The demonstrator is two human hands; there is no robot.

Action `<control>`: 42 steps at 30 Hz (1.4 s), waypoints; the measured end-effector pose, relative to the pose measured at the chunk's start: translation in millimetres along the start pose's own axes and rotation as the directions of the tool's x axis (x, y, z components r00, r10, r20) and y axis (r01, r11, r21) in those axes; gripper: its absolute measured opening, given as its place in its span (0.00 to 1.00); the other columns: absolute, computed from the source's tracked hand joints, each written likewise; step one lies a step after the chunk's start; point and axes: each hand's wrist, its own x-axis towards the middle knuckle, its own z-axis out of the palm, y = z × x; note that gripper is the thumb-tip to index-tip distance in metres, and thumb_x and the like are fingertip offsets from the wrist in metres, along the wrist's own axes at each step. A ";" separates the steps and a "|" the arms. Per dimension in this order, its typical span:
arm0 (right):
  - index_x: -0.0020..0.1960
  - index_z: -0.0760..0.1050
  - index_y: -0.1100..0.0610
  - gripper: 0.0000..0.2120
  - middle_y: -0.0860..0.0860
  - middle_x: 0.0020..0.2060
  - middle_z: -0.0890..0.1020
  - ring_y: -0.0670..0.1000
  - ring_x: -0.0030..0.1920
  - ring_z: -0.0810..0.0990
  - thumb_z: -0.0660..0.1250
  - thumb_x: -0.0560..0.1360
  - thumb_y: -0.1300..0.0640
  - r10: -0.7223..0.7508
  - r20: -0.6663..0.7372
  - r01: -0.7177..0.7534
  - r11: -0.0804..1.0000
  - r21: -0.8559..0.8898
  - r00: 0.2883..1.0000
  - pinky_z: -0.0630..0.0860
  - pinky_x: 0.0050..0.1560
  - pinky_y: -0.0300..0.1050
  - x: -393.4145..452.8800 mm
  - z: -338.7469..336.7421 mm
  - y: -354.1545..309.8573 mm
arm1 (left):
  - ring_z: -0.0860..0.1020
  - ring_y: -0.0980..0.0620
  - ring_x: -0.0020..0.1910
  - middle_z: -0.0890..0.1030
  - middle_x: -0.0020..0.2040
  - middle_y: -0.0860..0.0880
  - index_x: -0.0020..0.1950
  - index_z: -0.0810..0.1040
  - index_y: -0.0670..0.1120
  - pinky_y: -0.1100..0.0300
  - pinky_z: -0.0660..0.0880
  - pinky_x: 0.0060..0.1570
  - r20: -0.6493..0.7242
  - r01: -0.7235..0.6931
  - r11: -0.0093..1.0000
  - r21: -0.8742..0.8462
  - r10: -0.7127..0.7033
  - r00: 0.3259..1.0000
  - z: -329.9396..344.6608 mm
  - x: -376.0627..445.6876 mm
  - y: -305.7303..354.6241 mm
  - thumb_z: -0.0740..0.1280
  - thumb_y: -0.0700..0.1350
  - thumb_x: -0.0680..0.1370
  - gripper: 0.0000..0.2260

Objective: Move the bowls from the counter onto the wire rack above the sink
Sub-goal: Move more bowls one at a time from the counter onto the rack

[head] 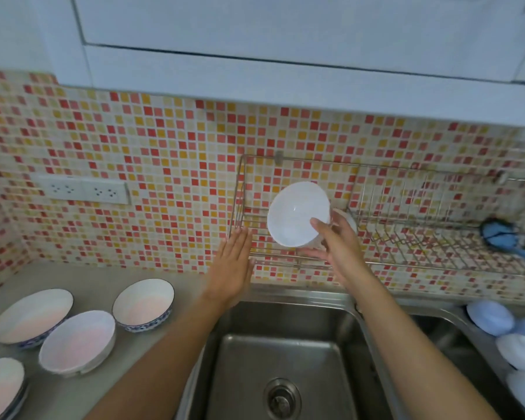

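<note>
A steel sink sits nearest, four bowls waiting on the counter left of it. The left hand hovers flat, fingers straight. The right hand pinches a white bowl, tilted, over the wire rack: placing step; next, ease it between the wires.

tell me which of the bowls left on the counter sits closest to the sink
The blue-patterned bowl at the right of the group, nearest the sink edge; the other three counter bowls sit further left.

Left hand flat; right hand gripping.
</note>
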 end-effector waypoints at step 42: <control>0.71 0.71 0.55 0.20 0.53 0.71 0.71 0.54 0.68 0.73 0.60 0.80 0.52 -0.351 0.337 0.432 0.240 -0.869 0.873 0.73 0.65 0.51 43.4 31.7 42.2 | 0.35 0.57 0.75 0.41 0.78 0.54 0.77 0.41 0.49 0.55 0.39 0.74 0.012 0.055 0.998 -0.043 -0.055 0.998 3.1 1.1 3.3 0.46 0.55 0.82 0.26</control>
